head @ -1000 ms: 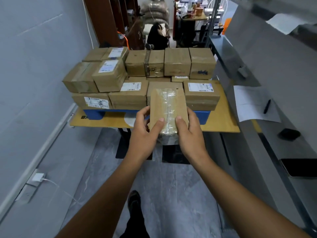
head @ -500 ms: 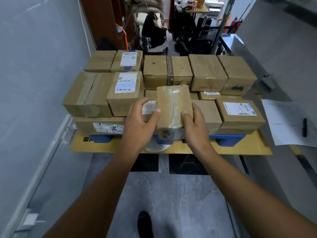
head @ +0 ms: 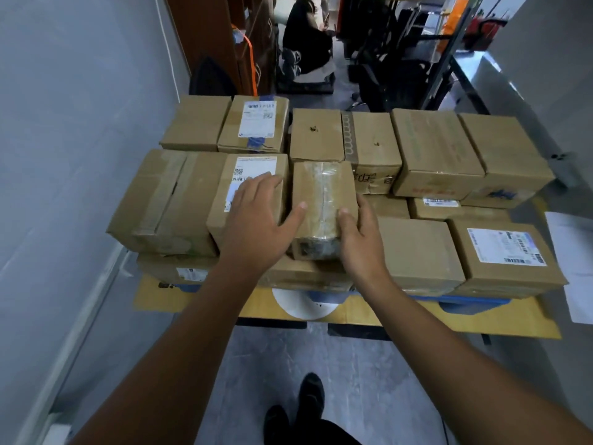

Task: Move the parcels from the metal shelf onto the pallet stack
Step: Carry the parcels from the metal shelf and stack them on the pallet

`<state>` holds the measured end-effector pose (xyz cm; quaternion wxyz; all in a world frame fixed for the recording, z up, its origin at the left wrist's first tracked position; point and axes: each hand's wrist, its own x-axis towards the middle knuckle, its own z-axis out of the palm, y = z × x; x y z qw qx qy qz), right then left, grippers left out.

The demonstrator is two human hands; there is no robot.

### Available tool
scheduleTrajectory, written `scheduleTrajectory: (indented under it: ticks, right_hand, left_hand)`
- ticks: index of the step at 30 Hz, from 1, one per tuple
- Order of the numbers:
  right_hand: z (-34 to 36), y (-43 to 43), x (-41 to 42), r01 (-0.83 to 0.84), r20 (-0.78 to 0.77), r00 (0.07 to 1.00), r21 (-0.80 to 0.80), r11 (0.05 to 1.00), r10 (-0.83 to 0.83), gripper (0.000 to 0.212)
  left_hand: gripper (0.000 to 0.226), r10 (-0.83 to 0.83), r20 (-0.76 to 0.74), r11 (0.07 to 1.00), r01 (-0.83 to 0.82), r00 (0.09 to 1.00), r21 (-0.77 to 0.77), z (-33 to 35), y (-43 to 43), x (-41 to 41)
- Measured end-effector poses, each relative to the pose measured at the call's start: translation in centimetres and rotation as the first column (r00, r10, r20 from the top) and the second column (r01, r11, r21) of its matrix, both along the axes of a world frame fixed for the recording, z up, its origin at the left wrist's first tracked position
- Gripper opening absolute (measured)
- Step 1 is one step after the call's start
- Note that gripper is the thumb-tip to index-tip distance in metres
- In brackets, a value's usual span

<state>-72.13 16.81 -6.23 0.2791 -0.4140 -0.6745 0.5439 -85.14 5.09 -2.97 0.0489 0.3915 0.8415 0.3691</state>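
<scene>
Brown tape-wrapped cardboard parcel (head: 322, 194): seating it on the well-loaded pallet stack (head: 475, 304), gripping with curled right hand (head: 359, 239), bracing with flat left hand (head: 256, 226).

paper sheet (head: 577, 245) far right; orange strap (head: 251, 59) by brown cabinet (head: 205, 27)

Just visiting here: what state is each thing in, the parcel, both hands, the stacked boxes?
taped parcel: sealed, resting on the stack's lower boxes.
left hand: fingers spread flat on the labelled box, thumb touching the taped parcel.
right hand: grips the taped parcel's right side.
stacked boxes: closed, two layers.
</scene>
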Motion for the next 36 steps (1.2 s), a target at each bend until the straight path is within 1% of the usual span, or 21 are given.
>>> scheduleTrajectory:
  ticks: [4,7,10,12,14,16,18,22,26,29,32,36]
  right_hand:
    - [-0.9,0.6,-1.1,-0.025,0.007,1.000,-0.013,1.000,0.025,0.052]
    - [-1.2,0.3,-1.0,-0.036,0.009,0.999,0.009,0.999,0.036,0.058]
    - [-1.2,0.0,-0.8,-0.040,-0.003,0.999,0.045,0.998,0.040,0.051]
    - [-0.9,0.0,-0.7,-0.058,0.012,0.998,0.041,0.997,0.058,0.046]
    - [-0.2,0.1,-0.1,-0.090,0.042,0.995,0.028,0.996,0.088,0.049]
    - [0.7,0.0,0.9,-0.087,0.079,0.993,0.025,0.996,0.085,0.059]
    - [1.6,-0.4,2.5,-0.023,0.115,0.993,0.026,0.999,0.020,0.068]
    - [2.5,-2.6,7.2,0.136,0.112,0.984,0.057,0.989,-0.141,0.068]
    - [2.8,-5.9,13.3,0.299,0.112,0.944,0.094,0.949,-0.309,0.068]
    - [3.1,-8.7,19.3,0.441,0.124,0.882,0.129,0.888,-0.455,0.069]
    - [3.7,-11.7,25.7,0.571,0.140,0.790,0.190,0.799,-0.597,0.066]
    - [4.5,-16.9,34.8,0.713,0.185,0.624,0.263,0.650,-0.759,0.064]
  left_hand:
    - [0.059,0.034,-0.110,0.997,-0.041,0.993,-0.063,-0.7,0.3,0.2]
    - [0.060,0.052,-0.144,0.990,-0.070,0.988,-0.124,-1.0,0.5,0.6]
    - [0.062,0.041,-0.142,0.988,-0.061,0.989,-0.141,-1.2,0.5,0.7]
    - [0.061,0.021,-0.136,0.989,-0.040,0.990,-0.139,-1.1,0.5,0.6]
    - [0.058,0.011,-0.115,0.993,-0.025,0.993,-0.118,-0.7,0.5,0.7]
    - [0.056,-0.011,-0.081,0.999,0.007,0.997,-0.051,-0.1,0.4,0.9]
    - [0.052,-0.070,-0.075,0.997,0.072,0.995,0.027,0.5,0.2,1.5]
    - [0.050,-0.253,-0.012,0.961,0.253,0.967,0.115,0.7,0.0,4.7]
    - [0.053,-0.438,0.091,0.896,0.426,0.894,0.128,-0.3,-0.3,10.0]
    - [0.054,-0.565,0.150,0.824,0.549,0.811,0.136,-0.8,-0.5,15.1]
    - [0.054,-0.699,0.158,0.715,0.685,0.698,0.139,-0.6,-0.7,21.0]
    - [0.059,-0.847,0.162,0.526,0.842,0.506,0.121,0.2,-1.9,29.7]
